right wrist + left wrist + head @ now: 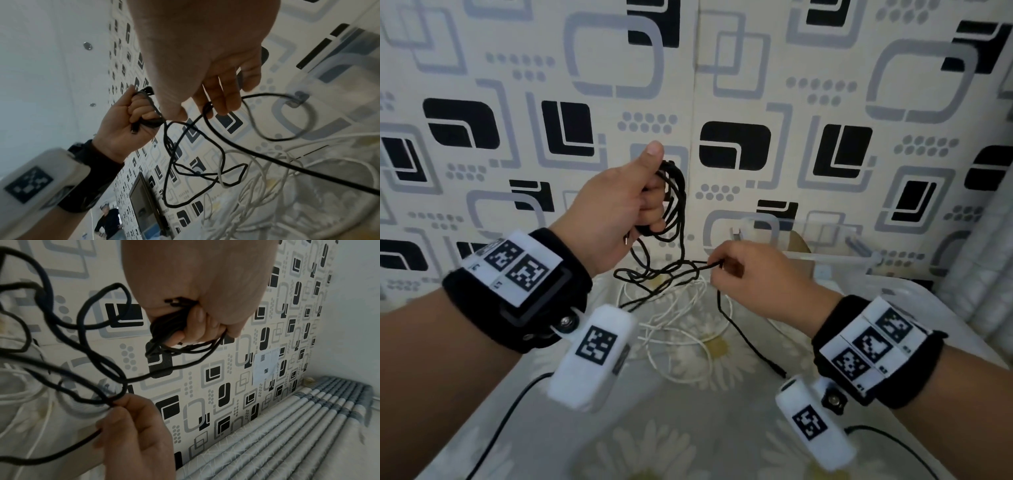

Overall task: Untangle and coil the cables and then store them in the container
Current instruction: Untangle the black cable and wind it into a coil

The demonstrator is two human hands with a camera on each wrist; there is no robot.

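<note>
Both wrists wear black bands with white marker blocks, and they fill the lower part of the head view. Raised above the table, the left hand (616,205) has its fingers curled around a bundle of loops of the black cable (674,195), with the thumb standing up beside the bundle. A small metal plug end of this cable sticks out under the palm. From the bundle, the cable hangs down in several loose, crossing loops.

Lower and to the right, the right hand (750,274) pinches one strand of the same black cable between thumb and first fingers; the other fingers are loosely bent. Below this pinch the strand goes down to the table and ends there near the right wrist.

Under the black loops, a white cable (681,329) lies on the table in a loose tangle. It rests on a tablecloth (688,438) printed with daisies. I cannot tell if the black loops touch the white cable or only hang over it.

Behind the right hand stands a clear plastic container (822,236), at the far side of the table, against a wall (722,68) with black and grey square pattern. Neither cable is inside it.
</note>
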